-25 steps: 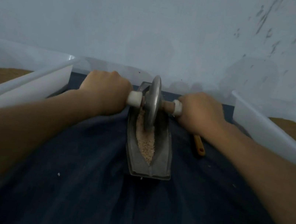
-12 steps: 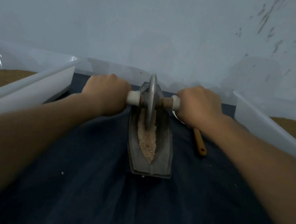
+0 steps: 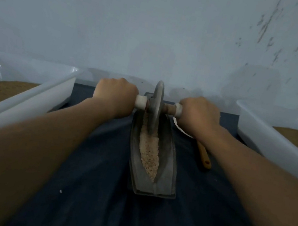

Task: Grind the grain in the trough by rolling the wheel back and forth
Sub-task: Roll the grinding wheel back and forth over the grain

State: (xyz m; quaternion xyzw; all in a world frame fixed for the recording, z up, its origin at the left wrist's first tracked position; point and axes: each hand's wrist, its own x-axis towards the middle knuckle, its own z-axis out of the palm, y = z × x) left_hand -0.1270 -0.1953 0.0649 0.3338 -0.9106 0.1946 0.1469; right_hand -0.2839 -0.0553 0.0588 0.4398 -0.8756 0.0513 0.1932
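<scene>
Left hand [image 3: 114,95] and right hand [image 3: 198,115] are clenched round the axle [image 3: 169,108] of one wheel [image 3: 157,102] — one trough [image 3: 165,174] beneath it, two tubs [image 3: 50,89] [image 3: 266,141] beside it.

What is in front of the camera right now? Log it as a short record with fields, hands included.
wheel: upright, at the far end of the trough
grain: pale, lying along the trough groove
left hand: grips the handle left of the wheel
right hand: grips the handle right of the wheel
surface: dark cloth
left tub, right tub: white, brown material inside
utensil: orange handle, right of trough
</scene>
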